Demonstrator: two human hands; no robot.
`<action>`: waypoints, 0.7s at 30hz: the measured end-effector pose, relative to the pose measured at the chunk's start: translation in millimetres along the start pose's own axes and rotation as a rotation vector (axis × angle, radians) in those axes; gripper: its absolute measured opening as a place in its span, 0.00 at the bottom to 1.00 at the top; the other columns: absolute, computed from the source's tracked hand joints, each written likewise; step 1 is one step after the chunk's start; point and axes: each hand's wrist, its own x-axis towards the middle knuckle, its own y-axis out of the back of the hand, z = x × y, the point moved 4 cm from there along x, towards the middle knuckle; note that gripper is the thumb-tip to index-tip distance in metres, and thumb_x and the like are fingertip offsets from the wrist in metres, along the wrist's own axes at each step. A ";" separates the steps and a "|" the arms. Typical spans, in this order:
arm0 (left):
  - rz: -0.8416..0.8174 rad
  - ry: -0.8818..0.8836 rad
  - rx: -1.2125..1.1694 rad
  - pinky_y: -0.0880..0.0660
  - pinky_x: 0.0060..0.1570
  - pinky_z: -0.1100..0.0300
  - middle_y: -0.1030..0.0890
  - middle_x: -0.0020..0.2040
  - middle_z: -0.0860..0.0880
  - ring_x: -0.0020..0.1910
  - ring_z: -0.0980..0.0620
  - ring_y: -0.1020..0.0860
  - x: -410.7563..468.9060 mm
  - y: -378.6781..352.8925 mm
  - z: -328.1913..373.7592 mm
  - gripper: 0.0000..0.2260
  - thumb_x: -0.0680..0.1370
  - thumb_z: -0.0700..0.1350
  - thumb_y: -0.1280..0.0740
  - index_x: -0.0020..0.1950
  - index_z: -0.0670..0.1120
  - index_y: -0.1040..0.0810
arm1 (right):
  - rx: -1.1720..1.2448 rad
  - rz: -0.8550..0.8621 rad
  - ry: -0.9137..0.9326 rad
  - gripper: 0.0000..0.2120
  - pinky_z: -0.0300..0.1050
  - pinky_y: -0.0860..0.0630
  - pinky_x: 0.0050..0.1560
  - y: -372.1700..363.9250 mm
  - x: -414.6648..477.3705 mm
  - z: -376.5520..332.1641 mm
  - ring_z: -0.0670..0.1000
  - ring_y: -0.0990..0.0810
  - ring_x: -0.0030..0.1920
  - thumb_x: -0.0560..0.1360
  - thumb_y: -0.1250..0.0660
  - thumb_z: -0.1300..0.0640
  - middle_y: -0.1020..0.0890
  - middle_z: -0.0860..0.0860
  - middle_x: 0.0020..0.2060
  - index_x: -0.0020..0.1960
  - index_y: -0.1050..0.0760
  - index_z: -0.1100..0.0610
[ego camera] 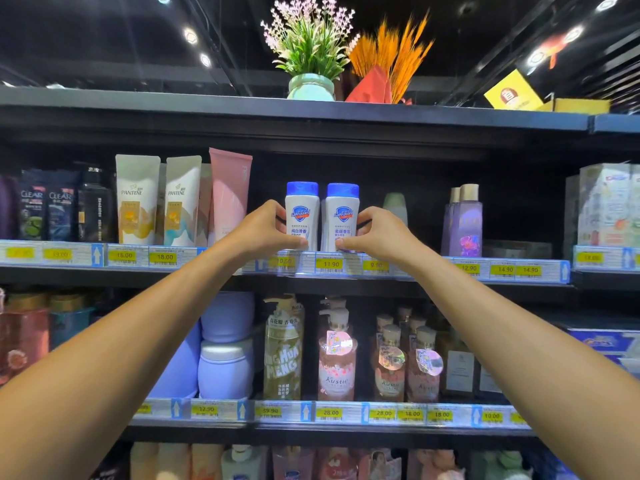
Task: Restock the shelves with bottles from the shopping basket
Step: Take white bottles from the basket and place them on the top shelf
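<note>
Gripping the left white plastic bottle (302, 216), blue-capped and marked Safeguard, the left hand (266, 225) curls its fingers round the bottle's left side, with the thumb low near the base. The right hand (377, 230) holds the right white plastic bottle (341, 216), of the same kind, from its right side in the same way. These 2 bottles stand upright side by side, nearly touching, at the front of the black upper shelf (433, 277), just above the yellow price tags (329, 264). To their left stand 2 cream Pantene tubes (138, 199) and a tall pink tube (230, 195); to their right, apart, stand purple bottles with beige caps (465, 223). Pink pump bottles (336, 355) fill the shelf below.
</note>
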 end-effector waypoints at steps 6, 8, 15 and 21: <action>0.006 -0.008 0.004 0.19 0.47 0.57 0.19 0.53 0.51 0.50 0.54 0.18 1.7 -0.5 -1.7 0.24 0.73 0.48 0.20 0.62 0.47 0.30 | -0.005 0.027 0.002 0.23 0.52 0.17 0.54 -5.4 2.3 2.1 0.46 0.16 0.50 0.71 0.21 0.46 0.16 0.47 0.54 0.60 0.27 0.50; 0.008 -0.013 0.009 0.20 0.47 0.57 0.19 0.54 0.51 0.50 0.54 0.18 2.0 -1.0 -2.3 0.24 0.73 0.48 0.20 0.62 0.47 0.30 | -0.004 0.029 0.002 0.24 0.53 0.17 0.54 -6.2 2.2 2.1 0.46 0.16 0.50 0.71 0.21 0.45 0.16 0.47 0.54 0.60 0.27 0.50; 0.016 -0.035 0.028 0.18 0.48 0.55 0.18 0.53 0.52 0.50 0.55 0.17 3.2 -1.2 -4.9 0.25 0.72 0.49 0.19 0.61 0.47 0.29 | -0.008 0.032 0.009 0.23 0.51 0.17 0.54 -5.3 -0.5 0.6 0.45 0.16 0.50 0.71 0.21 0.45 0.16 0.47 0.54 0.59 0.27 0.50; 0.025 -0.030 0.027 0.17 0.51 0.52 0.18 0.53 0.51 0.51 0.54 0.17 2.7 -1.5 -5.5 0.25 0.71 0.49 0.19 0.61 0.47 0.28 | -0.013 0.038 0.024 0.24 0.50 0.17 0.54 -5.1 -0.5 -1.3 0.45 0.16 0.49 0.70 0.20 0.45 0.16 0.46 0.53 0.59 0.26 0.50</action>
